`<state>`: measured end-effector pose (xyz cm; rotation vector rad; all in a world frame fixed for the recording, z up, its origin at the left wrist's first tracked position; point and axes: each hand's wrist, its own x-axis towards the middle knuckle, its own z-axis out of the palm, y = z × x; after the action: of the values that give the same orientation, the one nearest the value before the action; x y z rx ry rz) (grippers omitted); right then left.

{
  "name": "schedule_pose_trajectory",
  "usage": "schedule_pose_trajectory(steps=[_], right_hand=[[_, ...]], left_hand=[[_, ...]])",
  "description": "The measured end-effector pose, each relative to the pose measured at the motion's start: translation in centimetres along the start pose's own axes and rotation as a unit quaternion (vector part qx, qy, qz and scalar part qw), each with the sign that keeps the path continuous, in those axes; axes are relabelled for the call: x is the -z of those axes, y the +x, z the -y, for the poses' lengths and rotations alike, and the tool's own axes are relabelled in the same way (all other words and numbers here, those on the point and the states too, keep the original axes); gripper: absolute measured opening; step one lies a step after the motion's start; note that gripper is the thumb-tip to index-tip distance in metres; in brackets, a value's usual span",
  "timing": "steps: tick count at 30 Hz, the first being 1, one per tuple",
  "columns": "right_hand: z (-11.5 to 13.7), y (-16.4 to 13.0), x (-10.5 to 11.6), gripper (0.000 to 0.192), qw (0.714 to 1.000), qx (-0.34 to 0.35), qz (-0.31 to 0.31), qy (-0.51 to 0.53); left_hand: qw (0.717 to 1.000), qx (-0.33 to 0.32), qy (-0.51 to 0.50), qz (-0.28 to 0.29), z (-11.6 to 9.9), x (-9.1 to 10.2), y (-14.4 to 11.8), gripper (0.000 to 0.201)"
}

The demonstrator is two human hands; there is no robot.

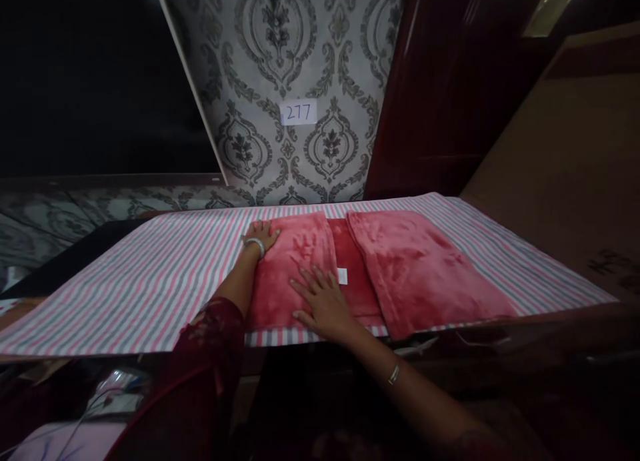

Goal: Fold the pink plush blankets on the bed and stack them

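Observation:
A red plush blanket point(420, 267) lies on a striped cloth, its left and right parts folded inward with a darker strip between them. A small white label point(342, 276) shows at the inner edge of the left fold. My left hand point(261, 237) rests with spread fingers on the far left corner of the left fold. Nearer the front, my right hand point(323, 302) lies flat on the same fold, fingers apart, close to the label. Neither hand grips the fabric.
The pink, grey and white striped cloth point(150, 274) covers the table. A dark screen point(100, 81) stands at the back left, a large cardboard box point(565, 161) at the right. Behind, a paper marked 277 point(299, 112) hangs on patterned wallpaper.

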<state>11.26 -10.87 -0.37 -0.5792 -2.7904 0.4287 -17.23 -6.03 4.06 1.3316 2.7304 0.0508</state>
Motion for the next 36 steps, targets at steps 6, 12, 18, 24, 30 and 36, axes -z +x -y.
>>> schedule_pose_trajectory(steps=[6, 12, 18, 24, 30, 36], right_hand=[[-0.8, 0.1, 0.5, 0.065, 0.999, 0.024, -0.010, 0.028], [-4.2, -0.8, 2.2, 0.042, 0.971, -0.150, -0.140, 0.126], [-4.6, -1.8, 1.5, 0.063, 0.939, -0.228, -0.121, 0.227], [-3.9, -1.4, 1.2, 0.087, 0.817, -0.184, -0.129, 0.531], [-4.1, -1.3, 0.6, 0.077, 0.869, -0.140, -0.166, 0.444], [-5.0, -2.0, 0.1, 0.077, 0.900, -0.168, -0.120, 0.383]], left_hand=[[0.998, -0.050, 0.022, -0.013, -0.8, 2.3, -3.1, 0.074], [0.991, -0.121, 0.058, -0.018, 0.7, -0.5, -8.5, 0.070], [0.987, -0.124, 0.074, -0.072, 1.1, -2.5, -9.8, 0.067], [0.986, -0.128, 0.066, -0.079, 1.0, -2.5, -9.5, 0.067], [0.987, -0.126, 0.059, -0.079, 1.2, -2.7, -9.5, 0.068], [0.987, -0.126, 0.064, -0.075, 1.3, -2.8, -9.3, 0.069]])
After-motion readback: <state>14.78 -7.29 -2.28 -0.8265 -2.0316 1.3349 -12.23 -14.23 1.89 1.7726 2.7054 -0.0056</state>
